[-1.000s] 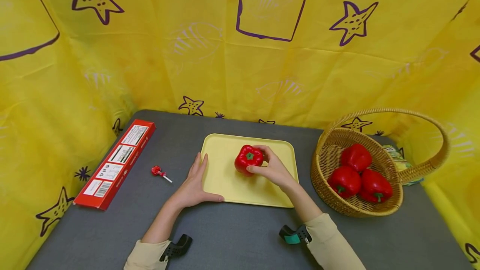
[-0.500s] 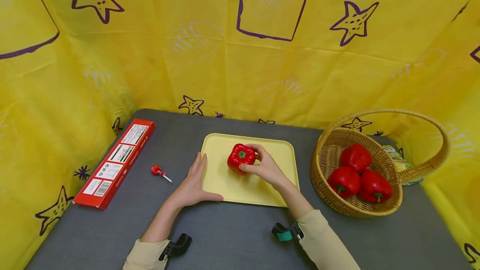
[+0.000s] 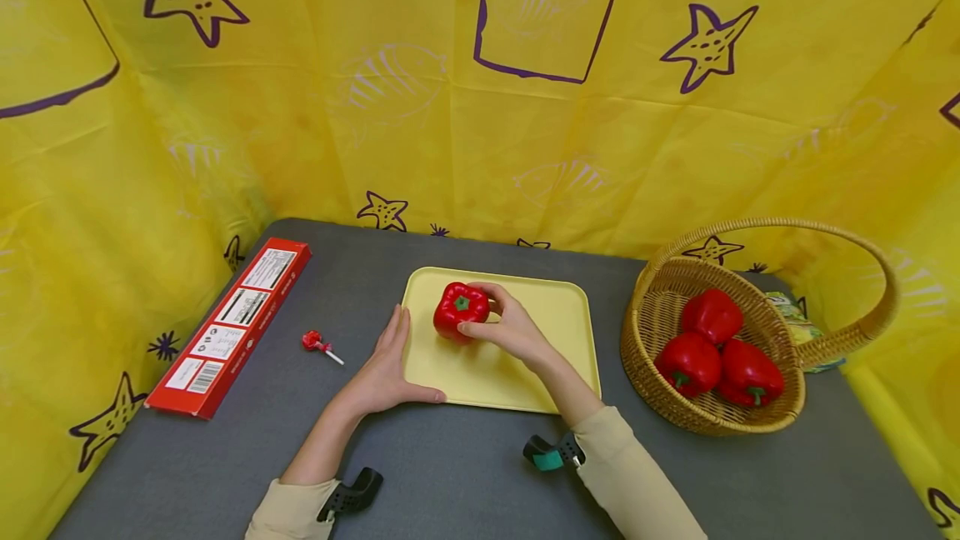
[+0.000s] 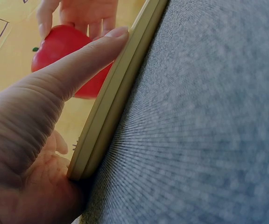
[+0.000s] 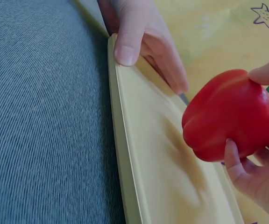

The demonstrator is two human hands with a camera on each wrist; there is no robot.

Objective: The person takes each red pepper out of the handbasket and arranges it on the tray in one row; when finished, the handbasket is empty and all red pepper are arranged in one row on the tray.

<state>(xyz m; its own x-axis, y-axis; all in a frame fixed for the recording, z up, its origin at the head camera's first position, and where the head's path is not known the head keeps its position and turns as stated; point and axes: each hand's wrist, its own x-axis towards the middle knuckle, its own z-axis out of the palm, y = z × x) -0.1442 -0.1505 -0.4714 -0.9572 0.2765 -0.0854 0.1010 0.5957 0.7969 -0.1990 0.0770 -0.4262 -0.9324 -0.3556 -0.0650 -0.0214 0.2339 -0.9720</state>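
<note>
Placing the pepper (image 3: 452,315) seems in hand: right hand (image 3: 513,330) grasps it above the tray (image 3: 547,340); left hand (image 3: 382,377), fingers straight, touches its left edge. Next: lower, release.

A glossy red, lobed bell pepper (image 3: 452,313), its green stem (image 3: 462,304) upward, sits in the fingers (image 3: 482,329) of the right hand (image 3: 512,329) over the left half of a pale-yellow, round-cornered rectangular tray (image 3: 558,315) flat on the grey bench (image 3: 450,482).
</note>
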